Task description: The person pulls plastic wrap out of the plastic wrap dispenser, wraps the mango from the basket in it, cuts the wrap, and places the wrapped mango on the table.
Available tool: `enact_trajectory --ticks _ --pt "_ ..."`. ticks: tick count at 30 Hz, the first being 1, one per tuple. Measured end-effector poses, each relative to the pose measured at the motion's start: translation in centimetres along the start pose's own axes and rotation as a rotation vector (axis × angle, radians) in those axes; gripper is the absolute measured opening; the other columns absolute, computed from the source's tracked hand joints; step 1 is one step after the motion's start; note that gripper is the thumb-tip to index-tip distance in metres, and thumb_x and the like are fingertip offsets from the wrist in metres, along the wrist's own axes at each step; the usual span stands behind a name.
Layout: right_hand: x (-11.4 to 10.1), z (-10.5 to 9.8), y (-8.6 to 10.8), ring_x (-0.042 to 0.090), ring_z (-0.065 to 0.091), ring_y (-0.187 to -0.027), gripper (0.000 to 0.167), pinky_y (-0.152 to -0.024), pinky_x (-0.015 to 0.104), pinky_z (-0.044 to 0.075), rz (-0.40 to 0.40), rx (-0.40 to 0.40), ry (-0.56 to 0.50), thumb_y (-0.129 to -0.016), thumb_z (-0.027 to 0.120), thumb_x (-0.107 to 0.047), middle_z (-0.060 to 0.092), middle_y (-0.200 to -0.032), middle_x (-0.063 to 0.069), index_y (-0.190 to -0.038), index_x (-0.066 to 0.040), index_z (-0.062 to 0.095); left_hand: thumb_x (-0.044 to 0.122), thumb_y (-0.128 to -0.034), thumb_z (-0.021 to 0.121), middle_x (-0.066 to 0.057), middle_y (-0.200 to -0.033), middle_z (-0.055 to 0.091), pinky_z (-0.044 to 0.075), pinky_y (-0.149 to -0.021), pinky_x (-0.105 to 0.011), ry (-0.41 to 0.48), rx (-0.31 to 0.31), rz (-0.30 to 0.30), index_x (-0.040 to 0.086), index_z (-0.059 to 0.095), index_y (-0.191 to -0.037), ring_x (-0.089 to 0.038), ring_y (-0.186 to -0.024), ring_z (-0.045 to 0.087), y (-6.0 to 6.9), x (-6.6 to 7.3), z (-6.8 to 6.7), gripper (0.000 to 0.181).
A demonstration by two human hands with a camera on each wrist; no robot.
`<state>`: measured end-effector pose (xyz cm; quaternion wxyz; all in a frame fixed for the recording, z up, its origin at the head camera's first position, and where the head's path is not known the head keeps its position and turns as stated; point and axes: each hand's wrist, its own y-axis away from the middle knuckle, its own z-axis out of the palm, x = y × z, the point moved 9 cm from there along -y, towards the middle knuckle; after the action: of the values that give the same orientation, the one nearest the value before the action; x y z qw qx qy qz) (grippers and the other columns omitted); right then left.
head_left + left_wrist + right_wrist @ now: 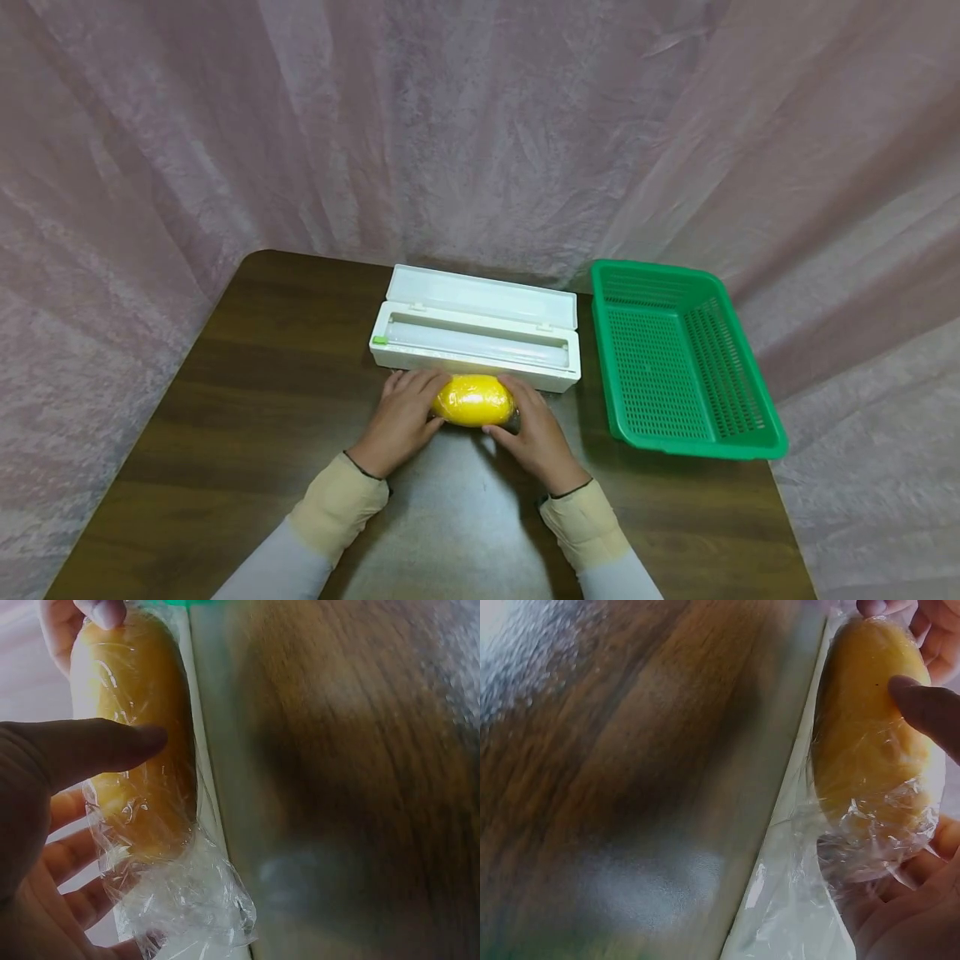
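Note:
A yellow oblong item wrapped in clear film is held between both hands, in front of the white box. The left hand grips its left end, thumb across the near side and fingers behind. At the other end the right hand grips it the same way. Loose crumpled film sticks out past the item's left end in the left wrist view; more film bunches at its right end in the right wrist view. The white box has its lid raised, with a roll of clear film inside.
A green plastic basket stands on the dark wooden table, right of the box. A small green piece sits at the box's left front corner. Pinkish curtains hang behind the table and at both sides.

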<state>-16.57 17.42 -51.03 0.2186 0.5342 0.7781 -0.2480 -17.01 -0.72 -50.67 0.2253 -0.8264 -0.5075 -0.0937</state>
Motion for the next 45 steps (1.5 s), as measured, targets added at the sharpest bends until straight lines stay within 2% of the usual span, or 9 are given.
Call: enact_trajectory --ticks 6,12,18,29,31,34,38,41,45 --pt "0.5 0.5 -0.3 0.035 0.052 -0.132 0.078 -0.11 0.051 0.045 0.008 -0.007 -0.012 -0.081 0.086 -0.021 0.05 -0.146 0.016 -0.147 -0.009 0.045 0.019 -0.0797 0.087 -0.008 -0.136 0.061 0.038 -0.108 -0.056 0.004 0.0 0.003 0.013 0.06 -0.136 -0.03 -0.127 0.054 -0.1 -0.2 0.3 0.062" --pt "0.8 0.9 -0.2 0.035 0.052 -0.132 0.077 -0.109 0.052 0.046 -0.009 -0.007 -0.009 -0.082 0.086 -0.017 0.049 -0.146 0.017 -0.146 -0.009 0.045 0.018 -0.0816 0.085 -0.008 -0.136 0.061 0.04 -0.105 -0.059 0.024 0.002 -0.003 0.012 0.062 -0.133 -0.031 -0.127 0.054 -0.2 -0.3 0.5 0.056" --pt "0.8 0.9 -0.1 0.033 0.049 -0.138 0.073 -0.112 0.051 0.043 -0.003 -0.03 -0.009 -0.085 0.082 -0.018 0.046 -0.151 0.013 -0.148 -0.012 0.045 0.023 -0.0876 0.078 -0.01 -0.139 0.06 0.039 -0.108 -0.061 0.051 -0.012 -0.05 0.011 0.063 -0.133 -0.032 -0.13 0.053 -0.1 -0.5 0.5 0.049" --pt "-1.4 -0.6 0.1 0.039 0.049 -0.131 0.067 -0.106 0.055 0.044 -0.124 0.13 0.047 -0.086 0.08 -0.016 0.049 -0.145 0.019 -0.145 -0.002 0.051 0.019 -0.0906 0.075 -0.016 -0.138 0.057 0.036 -0.108 -0.061 0.159 0.042 -0.131 0.006 0.066 -0.131 -0.036 -0.127 0.054 0.5 -1.4 -0.8 0.043" --pt "-2.0 -0.9 -0.1 0.038 0.05 -0.13 0.065 -0.106 0.054 0.044 -0.147 0.157 0.033 -0.088 0.078 -0.016 0.051 -0.143 0.018 -0.145 -0.002 0.052 0.017 -0.0917 0.073 -0.015 -0.131 0.06 0.038 -0.105 -0.059 0.208 0.074 -0.181 0.005 0.067 -0.128 -0.036 -0.121 0.056 0.6 -2.2 -1.3 0.038" --pt "-3.4 -1.3 -0.5 0.036 0.052 -0.127 0.06 -0.104 0.053 0.045 -0.189 0.176 0.011 -0.09 0.075 -0.017 0.053 -0.139 0.016 -0.144 -0.003 0.053 0.015 -0.0935 0.07 -0.014 -0.124 0.059 0.041 -0.099 -0.054 0.333 0.137 -0.309 0.004 0.067 -0.122 -0.035 -0.115 0.055 0.8 -4.1 -2.3 0.03" --pt "-5.3 -1.0 -1.6 0.031 0.052 -0.126 0.056 -0.104 0.049 0.046 -0.248 0.131 0.004 -0.091 0.073 -0.017 0.055 -0.138 0.013 -0.142 -0.004 0.055 0.015 -0.0956 0.067 -0.015 -0.125 0.052 0.045 -0.095 -0.051 0.491 0.227 -0.483 0.005 0.06 -0.12 -0.036 -0.117 0.053 1.2 -7.0 -3.5 0.027" --pt "-6.8 -0.4 -2.5 0.028 0.052 -0.126 0.052 -0.105 0.046 0.046 -0.288 0.082 0.024 -0.091 0.072 -0.018 0.056 -0.136 0.01 -0.139 -0.005 0.058 0.015 -0.0957 0.065 -0.017 -0.126 0.049 0.045 -0.095 -0.051 0.555 0.285 -0.558 0.004 0.055 -0.125 -0.036 -0.118 0.052 1.2 -8.8 -4.1 0.033" --pt "-8.7 0.6 -3.8 0.028 0.054 -0.124 0.047 -0.105 0.045 0.045 -0.339 0.038 0.036 -0.093 0.07 -0.02 0.057 -0.135 0.009 -0.136 -0.006 0.061 0.014 -0.0947 0.065 -0.019 -0.129 0.048 0.043 -0.101 -0.052 0.634 0.343 -0.615 0.001 0.049 -0.134 -0.036 -0.12 0.05 1.0 -10.9 -4.2 0.045"
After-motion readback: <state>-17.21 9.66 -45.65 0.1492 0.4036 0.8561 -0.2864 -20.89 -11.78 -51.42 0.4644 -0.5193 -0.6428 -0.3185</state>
